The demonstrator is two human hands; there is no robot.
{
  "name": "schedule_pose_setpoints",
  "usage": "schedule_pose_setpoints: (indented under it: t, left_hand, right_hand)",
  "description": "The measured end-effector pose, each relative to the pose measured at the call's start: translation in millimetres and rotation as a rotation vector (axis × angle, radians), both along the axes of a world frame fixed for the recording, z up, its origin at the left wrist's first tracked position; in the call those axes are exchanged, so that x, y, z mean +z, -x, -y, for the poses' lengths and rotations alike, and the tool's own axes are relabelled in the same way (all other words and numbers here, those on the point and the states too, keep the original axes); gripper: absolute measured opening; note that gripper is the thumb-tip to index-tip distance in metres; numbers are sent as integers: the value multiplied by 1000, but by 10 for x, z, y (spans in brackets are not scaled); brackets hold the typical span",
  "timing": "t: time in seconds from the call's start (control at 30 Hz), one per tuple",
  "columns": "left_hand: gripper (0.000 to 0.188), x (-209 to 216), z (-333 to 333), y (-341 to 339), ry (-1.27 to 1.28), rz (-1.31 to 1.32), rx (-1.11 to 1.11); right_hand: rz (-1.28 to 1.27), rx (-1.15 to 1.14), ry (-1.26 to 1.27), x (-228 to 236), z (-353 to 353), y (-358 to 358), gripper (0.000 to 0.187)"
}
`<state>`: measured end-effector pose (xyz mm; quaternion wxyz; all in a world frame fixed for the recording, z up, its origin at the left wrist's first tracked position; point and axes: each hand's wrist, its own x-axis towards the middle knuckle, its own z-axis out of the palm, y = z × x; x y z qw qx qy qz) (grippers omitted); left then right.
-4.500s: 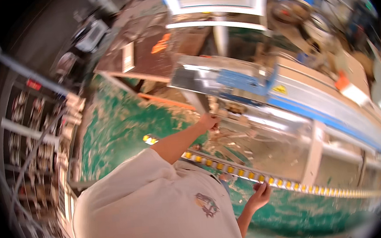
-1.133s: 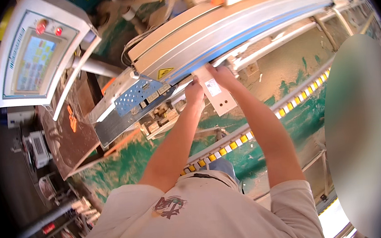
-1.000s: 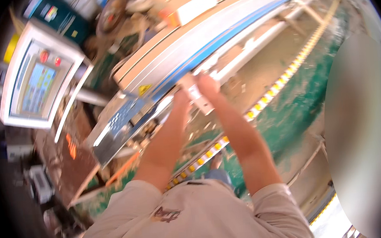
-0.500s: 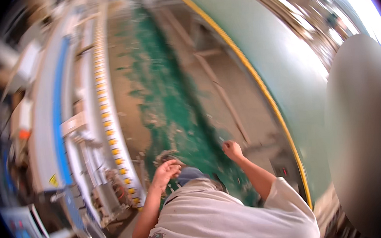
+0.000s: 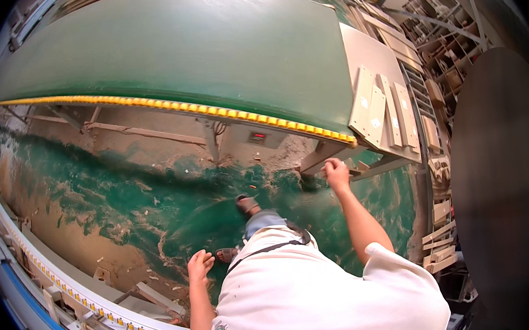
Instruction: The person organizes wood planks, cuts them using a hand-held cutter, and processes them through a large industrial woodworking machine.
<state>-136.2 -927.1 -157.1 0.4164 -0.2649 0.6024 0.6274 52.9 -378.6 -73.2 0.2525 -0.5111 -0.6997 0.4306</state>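
My left hand (image 5: 200, 266) hangs to the left of my body, above the green floor, with its fingers loosely bent and nothing visible in them. Ahead and to the right, my right hand (image 5: 336, 174) is held out with curled fingers, near the corner of the green conveyor belt (image 5: 203, 44). Whatever those fingers may hold is hidden. Yellow rollers (image 5: 228, 112) line the near edge of the belt. Past its right end, several pale wooden panels (image 5: 370, 108) lie on a light board (image 5: 367, 46).
A long machine (image 5: 80, 291) with a blue stripe and a row of yellow rollers runs along the lower left. Stacked wood strips (image 5: 440, 247) and shelving (image 5: 449, 42) stand at the right. Dust and scraps litter the green floor (image 5: 155, 212). A dark blurred oval covers the far right.
My view has swung to the right: the green belt now spans the top and the blue-striped machine sits lower left. The pale panels have come into view. Both hands stay away from the belt.
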Motion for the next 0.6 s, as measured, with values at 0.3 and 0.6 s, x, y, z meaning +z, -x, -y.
schedule_pose_setpoints:
  t: [0.3,0.6]
  left_hand:
    - [36,729,-2628,-67,28,-257,-412]
    - [39,1562,-7149,-538,-288,-500,-1122]
  right_hand:
    - [161,-531,-219,-215,-3177,-1397,48]
    - [86,-384,264,-691,-3843,-1294,89]
